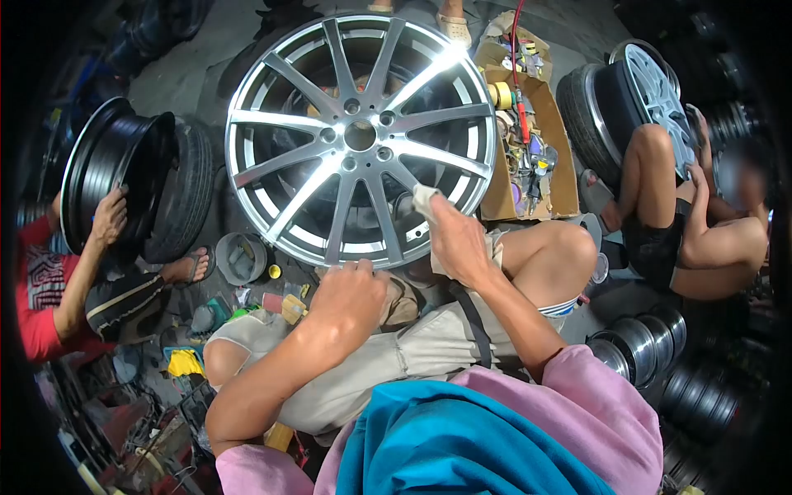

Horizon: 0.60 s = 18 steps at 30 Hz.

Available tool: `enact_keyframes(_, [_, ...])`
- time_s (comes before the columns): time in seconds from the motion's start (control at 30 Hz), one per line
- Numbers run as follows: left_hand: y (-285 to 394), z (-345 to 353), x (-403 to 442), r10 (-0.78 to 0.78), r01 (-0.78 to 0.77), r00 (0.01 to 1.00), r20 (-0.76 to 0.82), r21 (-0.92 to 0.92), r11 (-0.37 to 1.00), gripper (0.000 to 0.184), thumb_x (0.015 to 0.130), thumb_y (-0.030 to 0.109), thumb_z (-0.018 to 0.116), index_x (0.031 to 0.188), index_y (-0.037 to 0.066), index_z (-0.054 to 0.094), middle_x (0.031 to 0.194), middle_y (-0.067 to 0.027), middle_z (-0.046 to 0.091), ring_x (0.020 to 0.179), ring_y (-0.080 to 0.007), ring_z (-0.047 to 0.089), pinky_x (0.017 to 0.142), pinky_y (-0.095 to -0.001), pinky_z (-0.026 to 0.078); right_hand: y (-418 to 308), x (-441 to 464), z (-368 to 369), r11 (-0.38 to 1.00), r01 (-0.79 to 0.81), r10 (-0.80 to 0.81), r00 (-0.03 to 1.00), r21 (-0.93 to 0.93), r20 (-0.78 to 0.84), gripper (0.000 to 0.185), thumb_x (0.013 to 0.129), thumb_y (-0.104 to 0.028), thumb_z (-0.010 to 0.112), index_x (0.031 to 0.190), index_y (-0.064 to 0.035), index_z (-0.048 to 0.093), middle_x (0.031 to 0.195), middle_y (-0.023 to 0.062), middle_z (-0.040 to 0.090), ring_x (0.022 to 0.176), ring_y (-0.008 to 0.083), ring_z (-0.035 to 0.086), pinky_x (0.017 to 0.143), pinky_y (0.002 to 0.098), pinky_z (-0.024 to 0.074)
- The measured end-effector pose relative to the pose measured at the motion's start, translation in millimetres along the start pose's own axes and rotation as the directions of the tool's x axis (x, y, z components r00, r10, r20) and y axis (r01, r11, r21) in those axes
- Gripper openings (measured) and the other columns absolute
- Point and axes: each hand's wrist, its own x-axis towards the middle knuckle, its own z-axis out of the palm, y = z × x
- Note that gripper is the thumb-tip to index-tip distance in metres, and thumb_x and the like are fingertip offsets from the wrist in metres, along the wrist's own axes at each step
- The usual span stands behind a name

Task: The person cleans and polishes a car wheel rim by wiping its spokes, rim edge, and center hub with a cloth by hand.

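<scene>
A large silver alloy wheel rim (338, 169) with several spokes lies face up in front of me, its polished surface shining under the light. My left hand (351, 299) is closed over the rim's near edge, fingertips hidden behind the knuckles. In my right hand (458, 241) the fingers pinch a pale folded piece (426, 200), cloth or sandpaper, I cannot tell which. That piece presses against a spoke at the lower right, close to the outer ring. Beneath the rim some dark round support shows between the spokes.
At the left a person in red grips a black rim (107, 177) beside a tyre (186, 194). Another person at the right handles a light blue-grey rim (656, 103). A cardboard box (565, 186) of tools and tape, a grey bucket (242, 258) and stacked rims (639, 340) stand around.
</scene>
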Motion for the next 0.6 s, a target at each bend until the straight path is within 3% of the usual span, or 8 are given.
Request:
enact_keyframes(0.1, [0,-4,-1,-0.018,0.018,1.000,0.014,0.000,1.000,0.027,0.093,0.026,0.073,0.100,0.001,0.070,0.099,-0.0187,0.067,0.097,-0.0363,0.069,0.083,-0.0444,0.057,6,-2,13,0.998,0.059,-0.059,0.998,-0.037,0.001,0.027,0.094,0.000,0.056,0.119,-0.0069,0.053,0.112,0.0235,0.067,0.092,0.0530,0.062,0.071,0.0583,0.0514])
enact_keyframes(0.17, [1,-5,-4,-0.021,0.020,1.000,0.021,0.012,1.000,0.027,0.093,0.026,0.073,0.100,0.000,0.070,0.099,-0.0191,0.067,0.098,-0.0365,0.069,0.083,-0.0446,0.057,15,-13,26,0.987,0.099,-0.082,0.987,-0.125,0.135,0.025,0.090,-0.001,0.058,0.113,-0.0068,0.051,0.117,0.0187,0.066,0.087,0.0524,0.064,0.067,0.0567,0.0522])
enact_keyframes(0.3, [4,-3,-12,-0.012,0.013,1.000,0.021,-0.031,0.999,0.027,0.093,0.026,0.072,0.102,0.000,0.069,0.100,-0.0195,0.067,0.097,-0.0373,0.069,0.084,-0.0462,0.057,-22,-32,2,0.991,0.093,-0.099,0.993,0.100,0.062,0.026,0.089,-0.001,0.059,0.114,-0.0082,0.053,0.106,0.0194,0.067,0.085,0.0494,0.065,0.067,0.0585,0.0506])
enact_keyframes(0.37, [3,-10,-3,0.015,-0.015,1.000,0.005,-0.019,1.000,0.027,0.093,0.025,0.071,0.103,0.000,0.069,0.100,-0.0195,0.067,0.097,-0.0375,0.069,0.084,-0.0468,0.056,-18,-56,7,0.992,0.117,-0.120,0.991,0.048,0.064,0.028,0.088,-0.002,0.059,0.115,-0.0074,0.054,0.106,0.0192,0.066,0.084,0.0487,0.065,0.067,0.0585,0.0495])
enact_keyframes(0.43, [3,-5,-2,-0.009,0.010,0.999,0.034,-0.027,1.000,0.028,0.093,0.025,0.071,0.104,-0.001,0.069,0.100,-0.0196,0.067,0.097,-0.0378,0.069,0.084,-0.0471,0.056,-20,-78,7,0.989,0.147,-0.151,0.969,0.032,0.195,0.029,0.089,-0.003,0.059,0.116,-0.0071,0.054,0.106,0.0189,0.065,0.084,0.0480,0.065,0.068,0.0576,0.0492])
enact_keyframes(0.5, [6,-4,1,0.006,-0.006,1.000,0.025,-0.016,1.000,0.028,0.094,0.026,0.071,0.104,0.000,0.069,0.100,-0.0195,0.067,0.098,-0.0378,0.069,0.083,-0.0471,0.056,-11,-92,5,0.993,0.102,-0.111,0.972,0.054,0.209,0.028,0.089,-0.003,0.058,0.116,-0.0072,0.054,0.107,0.0197,0.064,0.085,0.0479,0.065,0.068,0.0575,0.0492])
enact_keyframes(0.57, [13,0,3,0.021,-0.021,0.999,0.024,-0.016,1.000,0.028,0.094,0.026,0.070,0.105,0.000,0.069,0.100,-0.0195,0.067,0.098,-0.0378,0.069,0.083,-0.0472,0.056,0,-101,3,1.000,0.010,-0.011,1.000,0.026,0.029,0.027,0.089,-0.003,0.058,0.115,-0.0069,0.054,0.110,0.0206,0.063,0.084,0.0492,0.064,0.068,0.0583,0.0494])
enact_keyframes(0.6, [16,1,6,0.035,-0.034,0.999,0.036,-0.023,0.999,0.028,0.095,0.026,0.070,0.105,0.000,0.069,0.101,-0.0193,0.068,0.099,-0.0377,0.069,0.083,-0.0471,0.056,-2,-98,-4,0.997,-0.047,0.049,0.998,-0.059,0.035,0.024,0.089,-0.002,0.057,0.113,-0.0050,0.053,0.112,0.0214,0.062,0.083,0.0504,0.065,0.068,0.0593,0.0502])
